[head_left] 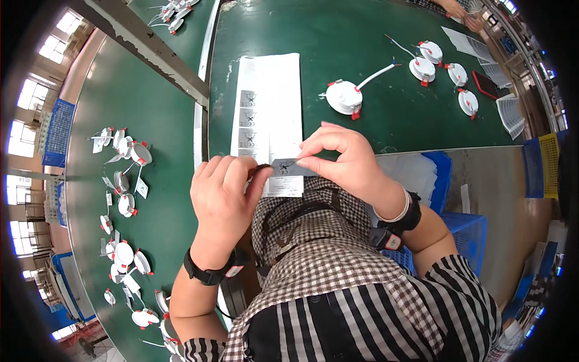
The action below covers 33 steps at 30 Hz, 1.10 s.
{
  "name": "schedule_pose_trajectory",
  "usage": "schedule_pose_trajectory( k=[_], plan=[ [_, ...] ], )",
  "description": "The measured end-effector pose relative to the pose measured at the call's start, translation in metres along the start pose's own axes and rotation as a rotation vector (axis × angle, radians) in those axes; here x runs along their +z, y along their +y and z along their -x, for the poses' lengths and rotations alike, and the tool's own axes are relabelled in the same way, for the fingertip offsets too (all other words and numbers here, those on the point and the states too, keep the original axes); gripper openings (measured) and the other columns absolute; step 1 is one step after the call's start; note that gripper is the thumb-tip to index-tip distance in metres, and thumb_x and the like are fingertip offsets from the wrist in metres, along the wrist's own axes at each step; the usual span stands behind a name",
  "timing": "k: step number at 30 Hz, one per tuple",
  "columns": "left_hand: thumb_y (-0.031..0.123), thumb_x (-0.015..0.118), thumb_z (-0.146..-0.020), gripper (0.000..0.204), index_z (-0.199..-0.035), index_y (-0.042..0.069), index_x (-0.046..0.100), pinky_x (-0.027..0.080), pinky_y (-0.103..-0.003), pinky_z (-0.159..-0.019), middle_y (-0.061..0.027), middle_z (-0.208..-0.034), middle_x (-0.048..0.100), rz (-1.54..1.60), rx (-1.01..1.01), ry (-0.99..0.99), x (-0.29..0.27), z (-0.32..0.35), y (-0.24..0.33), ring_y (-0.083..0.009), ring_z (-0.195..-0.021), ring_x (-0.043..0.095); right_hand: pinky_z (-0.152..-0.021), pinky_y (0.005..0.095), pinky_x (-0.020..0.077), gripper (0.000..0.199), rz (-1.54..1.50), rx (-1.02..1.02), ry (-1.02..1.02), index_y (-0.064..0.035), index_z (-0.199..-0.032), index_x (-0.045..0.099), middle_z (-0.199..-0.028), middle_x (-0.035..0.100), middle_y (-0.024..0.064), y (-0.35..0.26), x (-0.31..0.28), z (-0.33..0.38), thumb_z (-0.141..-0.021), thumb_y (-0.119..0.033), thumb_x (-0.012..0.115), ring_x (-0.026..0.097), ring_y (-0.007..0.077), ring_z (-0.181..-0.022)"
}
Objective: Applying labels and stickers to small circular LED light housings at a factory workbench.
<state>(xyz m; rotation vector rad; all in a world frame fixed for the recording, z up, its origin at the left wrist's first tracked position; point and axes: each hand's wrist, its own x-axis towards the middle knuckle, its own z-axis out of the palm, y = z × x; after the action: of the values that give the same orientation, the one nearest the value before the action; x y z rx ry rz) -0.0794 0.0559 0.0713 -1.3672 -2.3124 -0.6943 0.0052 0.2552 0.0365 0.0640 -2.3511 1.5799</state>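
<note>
Between my two hands, over the table's near edge, is a small grey label [283,167] with dark printed symbols. My left hand [223,196] is closed at its left end, thumb against the bent fingers. The thumb and forefinger of my right hand [344,158] pinch its upper right part. Right beyond my hands a white sheet of labels [280,102] lies flat on the green table [271,36], with a column of grey labels along its left side. Part of the sheet hangs below the label, toward my apron. To the right of the sheet sits a round white downlight [344,97] with red clips and a white cable.
More downlights [422,69] and a red-edged dark device [485,85] are at the right, near printed sheets [511,117]. Another person's hands [464,15] show at the far right. A metal post [151,51] crosses the left. Many tagged downlights [123,253] cover the left table. Blue crates [464,235] stand below right.
</note>
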Motion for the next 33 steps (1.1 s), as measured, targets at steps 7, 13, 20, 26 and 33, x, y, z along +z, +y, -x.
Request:
schedule_pose_trajectory(
  k=[7,13,20,26,33],
  plan=[
    [0.006,0.069,-0.078,0.019,-0.093,-0.001,0.061,0.036,-0.02,-0.056,0.0005,-0.072,0.049,0.575,-0.553,0.005,0.012,0.007,-0.011,-0.006,-0.063,0.042,-0.063,0.0307,0.0469,0.008,-0.002,0.108,0.141,-0.0015,-0.075,0.066,-0.075,0.062,0.0077,0.001,0.006,0.015,-0.073,-0.007,0.072,0.06,0.0209,-0.071],
    [-0.006,0.068,-0.068,0.016,-0.075,0.001,0.056,0.038,-0.026,-0.051,-0.0058,-0.074,0.052,0.377,-0.238,-0.057,0.015,0.004,0.004,-0.0143,-0.058,0.047,-0.073,0.0267,0.0486,0.018,-0.185,0.127,0.14,-0.0014,-0.095,0.066,-0.09,0.066,0.0086,-0.007,-0.001,0.019,-0.079,-0.01,0.069,0.062,0.0161,-0.083],
    [-0.008,0.065,-0.057,0.022,-0.075,0.003,0.057,0.041,-0.032,-0.051,-0.0077,-0.072,0.054,0.255,-0.068,0.18,0.003,0.022,0.016,-0.0229,-0.062,0.052,-0.081,0.0269,0.0479,0.039,-0.202,0.433,0.743,0.0049,-0.114,0.058,-0.101,0.064,0.0088,0.097,-0.073,-0.01,-0.09,-0.025,0.06,0.059,0.0134,-0.09],
    [-0.009,0.064,-0.062,0.02,-0.077,0.003,0.056,0.04,-0.027,-0.052,-0.0077,-0.075,0.056,0.371,-0.088,0.134,-0.012,0.031,0.029,-0.0195,-0.063,0.052,-0.063,0.0236,0.045,0.025,-0.554,0.271,0.758,0.0032,-0.094,0.064,-0.08,0.063,0.0036,0.103,-0.071,-0.058,-0.09,-0.021,0.058,0.056,0.0072,-0.072],
    [0.001,0.061,-0.081,0.005,-0.081,-0.001,0.057,0.042,-0.021,-0.055,-0.0047,-0.072,0.06,1.044,-0.852,0.06,-0.021,0.065,0.039,-0.0099,-0.059,0.054,-0.062,0.0202,0.0449,0.026,-0.555,0.387,0.026,0.0039,-0.115,0.058,-0.075,0.061,0.003,0.013,0.019,0.021,-0.091,-0.003,0.049,0.056,0.0065,-0.068]
  ],
)
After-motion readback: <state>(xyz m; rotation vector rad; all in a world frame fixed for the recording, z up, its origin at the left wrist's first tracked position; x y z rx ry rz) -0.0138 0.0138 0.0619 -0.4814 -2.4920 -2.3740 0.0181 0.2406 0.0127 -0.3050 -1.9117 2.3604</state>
